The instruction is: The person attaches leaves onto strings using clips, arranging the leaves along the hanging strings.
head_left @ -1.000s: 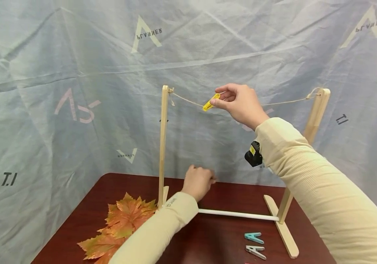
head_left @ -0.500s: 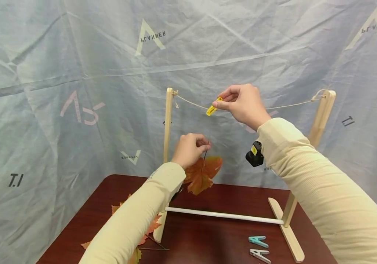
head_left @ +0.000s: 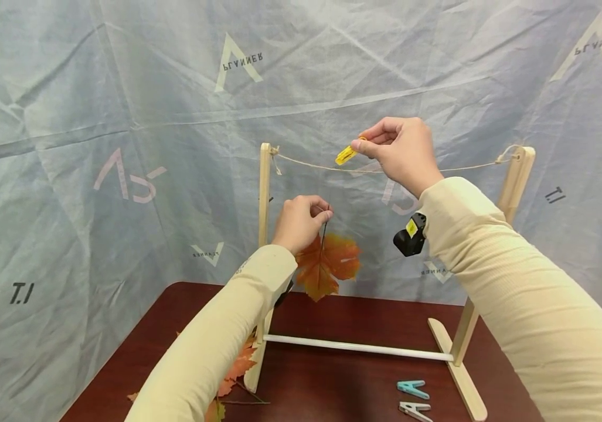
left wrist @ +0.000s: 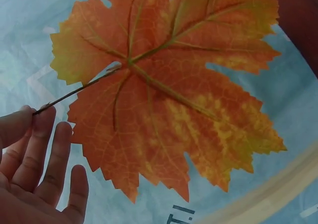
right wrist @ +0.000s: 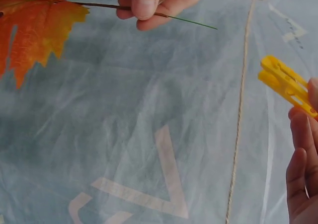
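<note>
Two pegs [head_left: 407, 386] are set toward the right edge of the table [head_left: 343, 387], loose leaves [head_left: 240, 366] toward its left. Farther off, below the string [right wrist: 242, 85], a leaf [head_left: 337, 258] is pinched by its stem [right wrist: 99, 5] in the left hand [head_left: 301, 223], likely so it hangs free. Higher, a yellow peg [head_left: 347, 155] is pinched by the right hand [head_left: 405, 149], likely so its tip [right wrist: 268, 61] stays clear.

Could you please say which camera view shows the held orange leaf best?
The left wrist view: the orange leaf is large, veins clear, though cut off on top. The head view shows it smaller, partly hidden, hanging from the left hand; the right wrist view catches only part.
</note>
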Motion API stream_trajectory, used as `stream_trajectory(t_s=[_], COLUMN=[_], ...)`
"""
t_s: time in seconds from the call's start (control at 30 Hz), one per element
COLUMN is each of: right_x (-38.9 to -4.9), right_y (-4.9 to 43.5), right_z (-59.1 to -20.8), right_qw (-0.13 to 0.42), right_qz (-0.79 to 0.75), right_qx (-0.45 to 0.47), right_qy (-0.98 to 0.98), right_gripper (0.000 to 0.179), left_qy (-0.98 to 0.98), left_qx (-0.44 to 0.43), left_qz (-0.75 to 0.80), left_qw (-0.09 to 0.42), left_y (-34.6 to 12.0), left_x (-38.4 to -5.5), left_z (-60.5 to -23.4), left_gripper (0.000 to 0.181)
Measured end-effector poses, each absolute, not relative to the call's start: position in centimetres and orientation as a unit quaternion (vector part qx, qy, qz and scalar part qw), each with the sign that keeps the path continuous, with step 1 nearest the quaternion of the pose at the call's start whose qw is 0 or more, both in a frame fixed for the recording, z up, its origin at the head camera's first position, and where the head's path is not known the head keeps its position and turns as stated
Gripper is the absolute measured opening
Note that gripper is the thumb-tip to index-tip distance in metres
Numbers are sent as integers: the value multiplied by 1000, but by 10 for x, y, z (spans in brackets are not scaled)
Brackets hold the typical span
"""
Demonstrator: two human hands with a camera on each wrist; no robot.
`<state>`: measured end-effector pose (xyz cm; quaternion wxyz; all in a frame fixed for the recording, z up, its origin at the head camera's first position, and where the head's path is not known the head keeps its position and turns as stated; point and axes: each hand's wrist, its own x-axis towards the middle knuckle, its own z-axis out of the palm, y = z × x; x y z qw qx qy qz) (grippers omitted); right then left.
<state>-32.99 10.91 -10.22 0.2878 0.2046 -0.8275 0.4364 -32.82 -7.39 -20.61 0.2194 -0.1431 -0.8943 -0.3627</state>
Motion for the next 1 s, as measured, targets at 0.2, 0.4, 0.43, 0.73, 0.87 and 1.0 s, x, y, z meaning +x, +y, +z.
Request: stream_trajectory(t_s=[0.2, 0.4, 0.43, 0.73, 0.87, 1.0], right_x=[-330, -330, -331, -336, -338, -340], right_y=[111, 110, 110, 105, 104, 102], right_z=[-98, -98, -98, -101, -104, -106], right_qw=[253, 246, 247, 254, 253, 253], right_qz=[439, 413, 408, 396, 407, 407], right_qx=[219, 226, 227, 218, 212, 207], right_qy=[-834, -847, -849, -855, -852, -853], right_gripper=[26, 26, 25, 22, 24, 25], left_qy=[-897, -892, -892, -893, -894, -896], left_qx=[-132, -131, -130, -107, -105, -106], left_qz=[-348, -346, -346, -352, -350, -348], left_qw=[239, 259, 260, 258, 258, 255], left_y=[-72, -71, -72, -70, -70, -69], left_x=[-333, -336, -336, -341, -342, -342], left_z=[-197, -189, -188, -183, -182, -182], left_gripper=[15, 14, 14, 16, 16, 16])
